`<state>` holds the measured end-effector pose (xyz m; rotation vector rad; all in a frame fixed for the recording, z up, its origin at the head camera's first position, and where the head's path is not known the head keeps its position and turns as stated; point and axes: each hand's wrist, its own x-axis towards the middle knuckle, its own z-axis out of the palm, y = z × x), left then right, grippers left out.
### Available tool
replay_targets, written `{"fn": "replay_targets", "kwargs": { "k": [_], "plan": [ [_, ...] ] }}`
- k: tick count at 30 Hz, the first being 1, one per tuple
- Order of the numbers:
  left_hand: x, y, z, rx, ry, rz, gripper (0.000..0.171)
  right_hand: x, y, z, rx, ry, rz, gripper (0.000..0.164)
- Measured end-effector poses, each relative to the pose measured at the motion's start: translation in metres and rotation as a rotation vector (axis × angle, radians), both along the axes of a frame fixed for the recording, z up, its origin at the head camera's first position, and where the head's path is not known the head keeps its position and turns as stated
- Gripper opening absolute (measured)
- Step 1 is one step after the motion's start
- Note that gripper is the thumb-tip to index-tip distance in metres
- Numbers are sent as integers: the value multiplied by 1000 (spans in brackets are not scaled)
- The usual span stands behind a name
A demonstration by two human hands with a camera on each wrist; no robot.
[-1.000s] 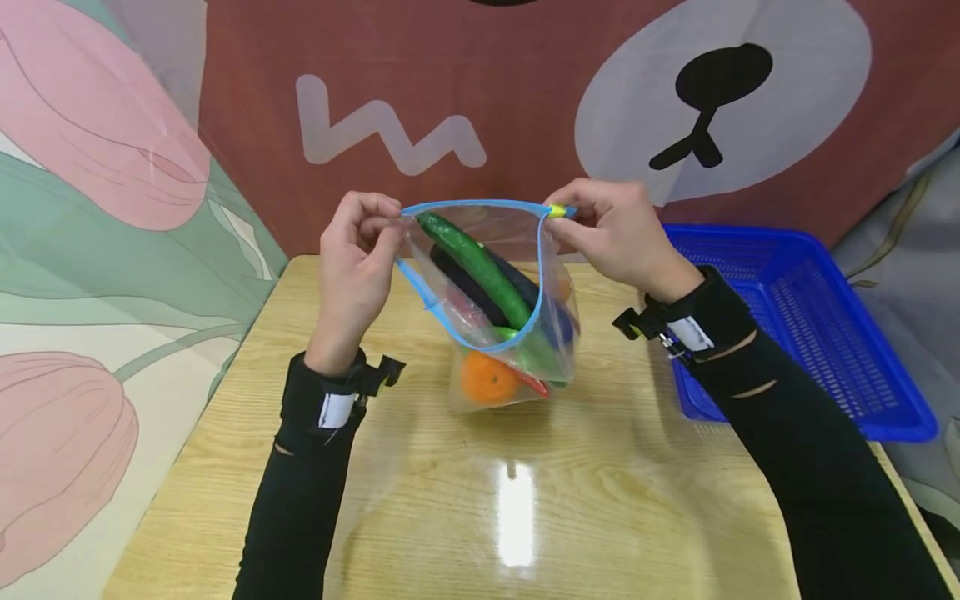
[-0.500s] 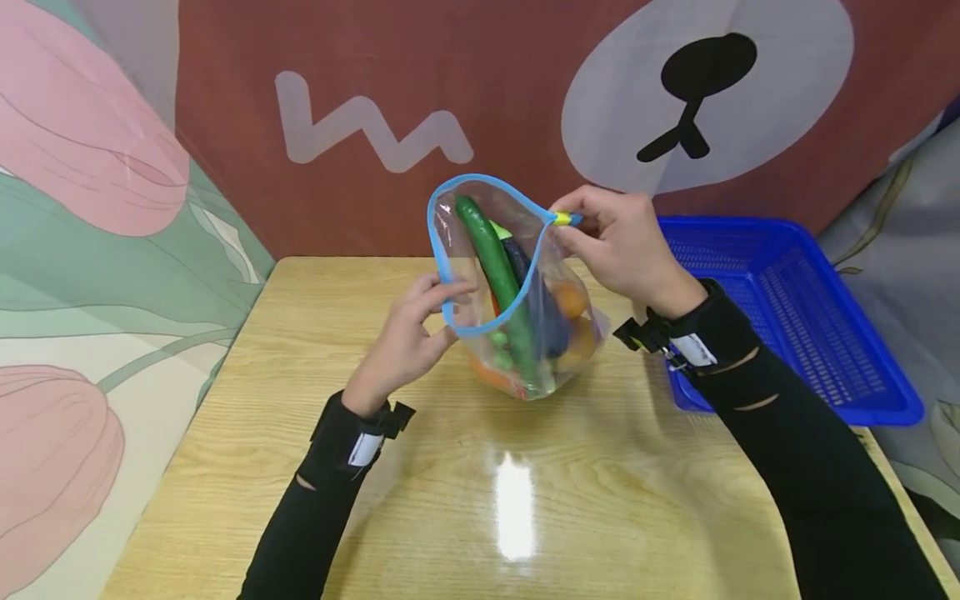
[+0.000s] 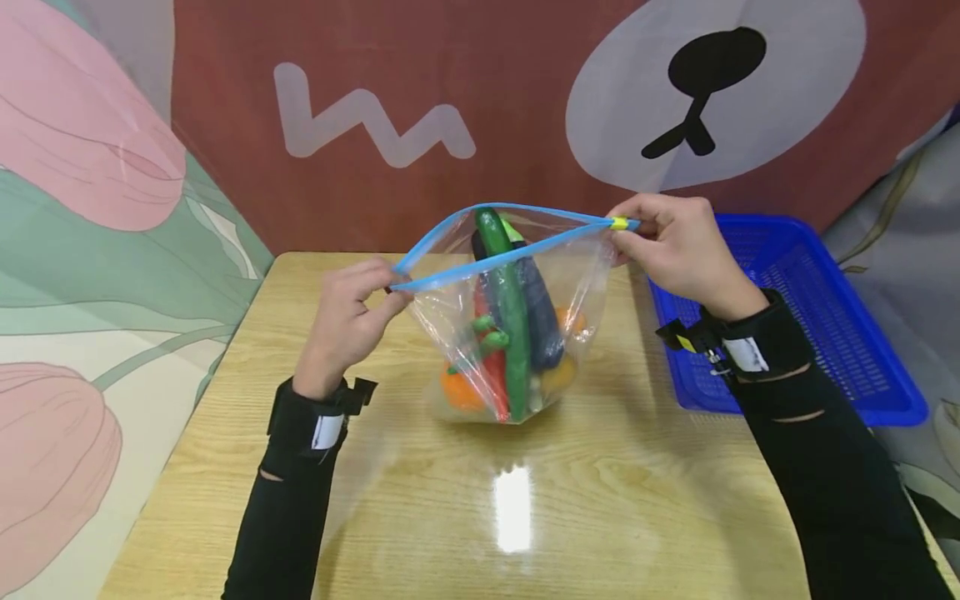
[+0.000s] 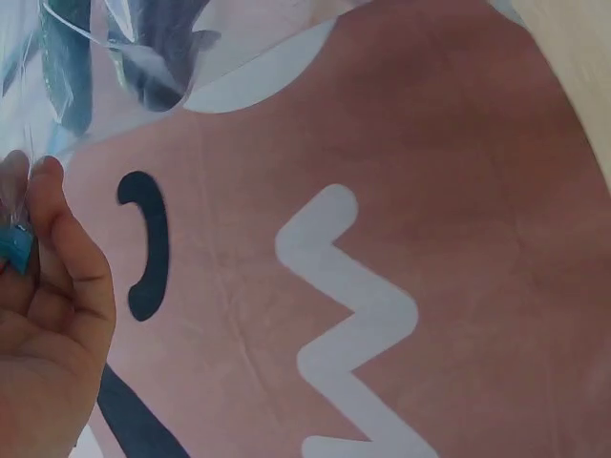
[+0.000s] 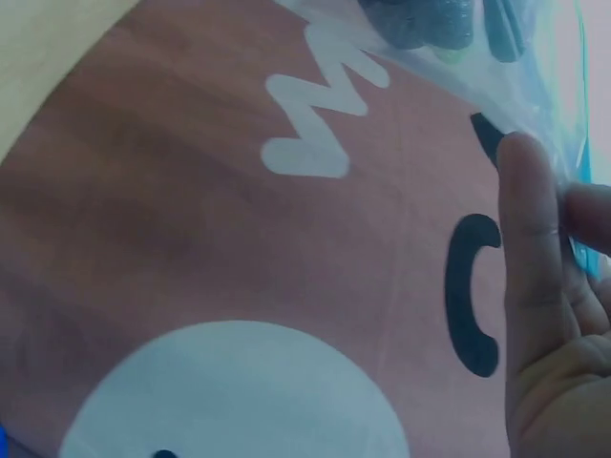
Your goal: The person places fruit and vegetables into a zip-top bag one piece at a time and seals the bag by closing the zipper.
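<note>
A clear zip bag with a blue rim stands on the table, its mouth stretched wide between both hands. At its left corner my left hand pinches the rim. My right hand pinches the right corner, beside the yellow slider. Inside, a cucumber stands upright against a dark eggplant. Lower in the bag are a red pepper, small green pieces, an orange fruit and a yellowish round item. Both wrist views show fingertips at the bag's plastic.
A blue plastic basket stands at the right end of the wooden table, partly behind the right forearm. A brown cloth with a cartoon face hangs behind the table, and a flower-patterned cloth hangs at the left.
My left hand left the bag's left corner, touched the rim lower down, then moved back left to pinch the corner. My right hand moved right, and the mouth is now pulled long and narrow.
</note>
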<state>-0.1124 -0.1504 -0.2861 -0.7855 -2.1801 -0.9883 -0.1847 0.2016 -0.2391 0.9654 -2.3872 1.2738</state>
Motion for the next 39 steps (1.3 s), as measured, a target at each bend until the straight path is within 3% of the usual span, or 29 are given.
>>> {"fn": "replay_targets", "kwargs": {
  "k": [6, 12, 16, 19, 23, 25, 28, 32, 36, 39],
  "plan": [
    [2, 9, -3, 35, 68, -16, 14, 6, 3, -4, 18, -15, -6, 10],
    [-2, 30, -3, 279, 206, 151, 28, 9, 5, -4, 56, 46, 27, 11],
    [-6, 35, -6, 407, 234, 192, 30, 8, 6, -8, 53, 55, 0, 8],
    [-9, 33, -8, 460, 191, 149, 30, 9, 7, -10, 31, 23, -29, 7],
    [-9, 27, -11, 475, 23, -19, 10, 10, 8, -12, 25, -11, -50, 11],
    [-7, 22, -8, 422, -59, -79, 9, 12, 5, -12, 28, -2, -37, 13],
    [-4, 20, 3, 264, -104, -45, 25, 16, -2, -9, 18, 35, -6, 14],
    [-3, 33, 22, 56, -3, 46, 42, 22, -14, -4, -44, 77, 18, 10],
    [1, 62, 33, -96, 100, 5, 54, 25, -25, -6, -92, 142, 10, 8],
    [3, 81, 41, -259, 97, -4, 47, 25, -30, -7, -95, 199, -18, 6]
  ]
}}
